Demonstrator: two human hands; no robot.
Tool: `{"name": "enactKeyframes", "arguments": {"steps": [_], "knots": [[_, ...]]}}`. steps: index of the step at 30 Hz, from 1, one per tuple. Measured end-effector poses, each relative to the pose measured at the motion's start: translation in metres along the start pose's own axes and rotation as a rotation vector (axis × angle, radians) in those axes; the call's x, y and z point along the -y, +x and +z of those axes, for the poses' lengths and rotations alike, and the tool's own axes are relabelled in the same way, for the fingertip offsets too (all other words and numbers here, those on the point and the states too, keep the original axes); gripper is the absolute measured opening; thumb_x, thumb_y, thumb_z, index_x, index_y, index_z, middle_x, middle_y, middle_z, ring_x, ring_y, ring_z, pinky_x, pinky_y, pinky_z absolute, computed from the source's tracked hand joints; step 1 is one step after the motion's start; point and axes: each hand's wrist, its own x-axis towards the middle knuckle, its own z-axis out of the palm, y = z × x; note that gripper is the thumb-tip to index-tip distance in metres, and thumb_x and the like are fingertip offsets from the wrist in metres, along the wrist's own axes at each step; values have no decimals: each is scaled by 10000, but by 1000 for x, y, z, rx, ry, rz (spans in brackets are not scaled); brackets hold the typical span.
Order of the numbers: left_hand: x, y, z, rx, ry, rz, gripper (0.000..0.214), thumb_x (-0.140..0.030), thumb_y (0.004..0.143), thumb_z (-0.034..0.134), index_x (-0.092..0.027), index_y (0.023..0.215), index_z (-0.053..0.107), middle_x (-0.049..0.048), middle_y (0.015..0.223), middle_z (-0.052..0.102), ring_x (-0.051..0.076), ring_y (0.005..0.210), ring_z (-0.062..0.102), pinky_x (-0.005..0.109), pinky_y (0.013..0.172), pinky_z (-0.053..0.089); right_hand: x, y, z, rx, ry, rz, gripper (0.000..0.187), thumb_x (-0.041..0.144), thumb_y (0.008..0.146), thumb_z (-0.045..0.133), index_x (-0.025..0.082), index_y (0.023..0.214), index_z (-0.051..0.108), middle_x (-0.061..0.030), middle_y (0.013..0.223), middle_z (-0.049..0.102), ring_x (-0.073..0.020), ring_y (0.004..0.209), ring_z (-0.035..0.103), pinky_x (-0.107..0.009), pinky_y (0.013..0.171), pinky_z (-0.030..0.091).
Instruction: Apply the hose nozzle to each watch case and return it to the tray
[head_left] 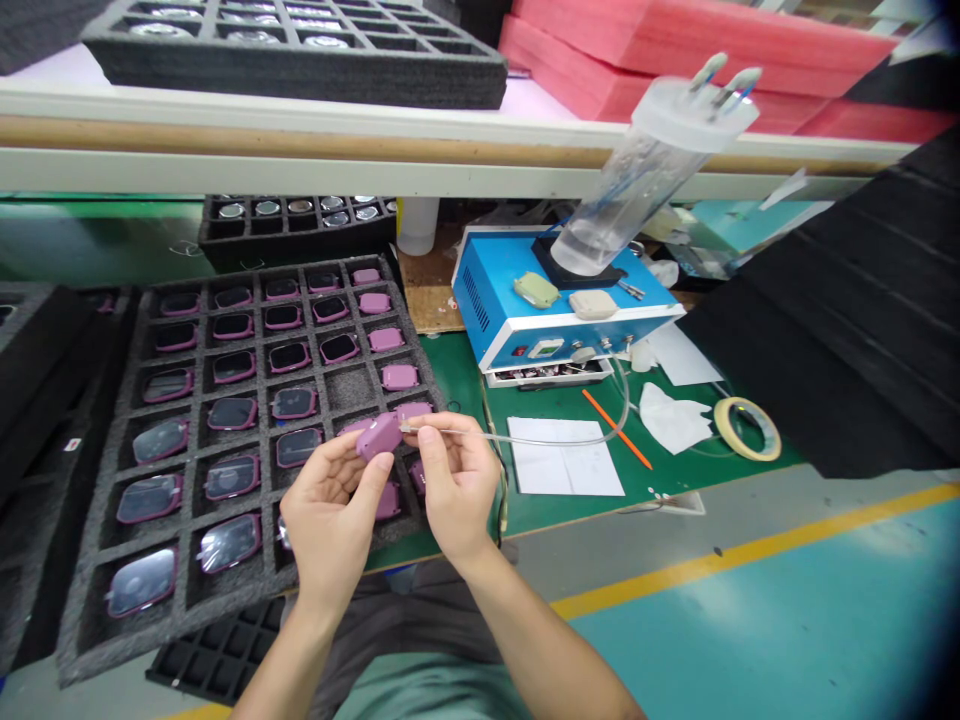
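Note:
My left hand [337,500] grips a purple smartwatch case [379,436] by its edges, above the foam tray. Between the thumb and fingers of my right hand [459,480] is the end of a clear tube [525,440], its tip at the right edge of the case. Whether the tip touches the case or enters it I cannot tell. The tube curves back to the front of a blue machine [480,290]. Below my hands, the grey foam tray [349,388] holds rows of purple watch cases, many with dark screens facing up.
On the machine stand a clear cylinder [622,200], a green case [535,290] and a cream case [593,304]. White paper [564,458], an orange stick [616,428], crumpled tissue [675,418] and a tape roll [747,428] lie on the green mat. A shelf [300,170] crosses above.

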Motion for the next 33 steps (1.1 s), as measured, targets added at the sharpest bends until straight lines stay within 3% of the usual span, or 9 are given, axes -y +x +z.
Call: {"name": "enactKeyframes", "arguments": {"steps": [17,20,23,27,30,33], "knots": [[3,-1,1,22,-21,18,304,-222,765,908,-163,1028,766,59,976,850,163,857,824,203,825,655,-1,0,0,-4,-6,1,75,282,1000,673,224,1005,720,-37,947,814,-153,854,806,-259,789,678],[-1,-3,-4,42,28,39,339,-237,798,885,-177,1103,750,49,1003,845,165,883,823,210,825,652,-1,-1,-2,-3,-5,-3,76,281,1001,677,223,1001,727,-33,943,816,-150,855,806,-262,798,678],[-13,8,-12,108,261,154,381,-232,865,813,-207,1235,728,40,1042,834,175,889,815,248,813,649,0,-5,-4,-56,2,4,81,283,1003,686,218,999,734,-24,938,813,-143,857,803,-268,818,680],[-23,49,-19,204,742,389,280,-167,920,698,-227,1185,763,51,1172,812,216,1003,778,360,943,611,0,-10,-8,-74,3,28,88,287,987,713,205,998,743,-19,939,804,-139,853,801,-267,808,680],[-16,80,-24,337,1023,378,296,-164,938,681,-204,1222,751,72,1144,802,244,1047,736,404,969,586,0,-12,-8,-62,-10,38,109,303,974,728,195,984,742,-22,927,796,-147,834,794,-294,805,681],[-7,94,-28,390,1171,389,292,-228,949,703,-177,1228,771,130,1224,764,336,1261,631,513,1084,513,2,-13,-8,-60,9,52,134,324,962,743,192,979,734,-22,926,789,-154,826,792,-308,800,679]]}}
